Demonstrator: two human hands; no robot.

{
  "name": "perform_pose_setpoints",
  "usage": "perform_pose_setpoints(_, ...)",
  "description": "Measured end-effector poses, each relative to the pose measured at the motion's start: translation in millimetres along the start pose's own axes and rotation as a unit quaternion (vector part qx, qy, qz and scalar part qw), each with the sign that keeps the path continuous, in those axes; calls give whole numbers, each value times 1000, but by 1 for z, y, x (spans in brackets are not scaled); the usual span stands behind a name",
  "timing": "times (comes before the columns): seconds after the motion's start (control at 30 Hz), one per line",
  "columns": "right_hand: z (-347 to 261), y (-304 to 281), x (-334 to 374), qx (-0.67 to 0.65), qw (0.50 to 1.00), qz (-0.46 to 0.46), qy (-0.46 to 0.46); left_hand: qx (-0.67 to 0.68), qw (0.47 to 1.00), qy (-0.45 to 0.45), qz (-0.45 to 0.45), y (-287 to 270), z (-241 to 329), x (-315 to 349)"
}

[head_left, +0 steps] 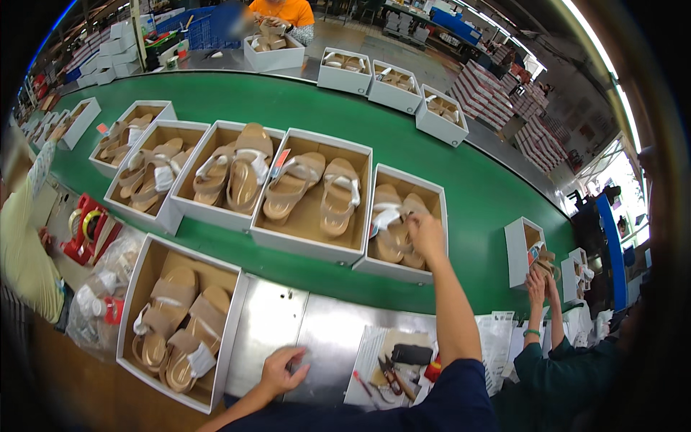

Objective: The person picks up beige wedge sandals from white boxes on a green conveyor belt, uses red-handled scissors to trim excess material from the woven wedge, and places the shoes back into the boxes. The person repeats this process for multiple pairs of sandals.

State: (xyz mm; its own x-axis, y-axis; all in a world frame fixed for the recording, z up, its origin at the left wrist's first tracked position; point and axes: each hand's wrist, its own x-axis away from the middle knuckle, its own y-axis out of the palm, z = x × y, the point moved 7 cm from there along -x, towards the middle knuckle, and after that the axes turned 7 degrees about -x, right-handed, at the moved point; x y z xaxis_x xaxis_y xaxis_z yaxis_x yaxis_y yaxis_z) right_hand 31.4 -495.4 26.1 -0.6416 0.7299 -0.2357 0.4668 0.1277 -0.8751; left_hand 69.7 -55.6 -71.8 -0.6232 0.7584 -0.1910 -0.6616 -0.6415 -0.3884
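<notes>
My right hand (pixel 426 236) reaches into a white box (pixel 442 194) on the green belt, its fingers closed at the upper part of a beige sandal (pixel 412 205). The other sandal of that pair (pixel 386 194) lies to its left, with white wrapping on the strap. Low over the metal table (pixel 317 324), my left hand (pixel 284 371) is empty, fingers loosely bent and thumb apart. Left of it, a larger-looking open box (pixel 232 288) holds a pair of beige sandals (pixel 173 299). The box just left of my right hand (pixel 367 155) has two more sandals and an orange-white tag.
Several sandal boxes line the green belt (pixel 317 101). Scissors (pixel 389 374), a black pouch (pixel 412 353) and papers lie on the metal table. A red tape dispenser (pixel 88 229) and a plastic bag (pixel 108 295) are at left. Co-workers stand left, right and across.
</notes>
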Motion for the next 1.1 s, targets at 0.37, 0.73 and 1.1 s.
perform_pose_setpoints(0.37, -153, -137, 110, 68, 967, 226, -91, 114, 987, -115, -3, -21, 19, -7)
perform_pose_setpoints(0.73, -239, -50, 298, -42, 977, 64, -198, 252, 948, -192, -15, -55, 52, 24)
perform_pose_setpoints(1.1, -166, -24, 329, -283, 957, 7, 71, 83, 970, -229, -7, -67, 9, 46)
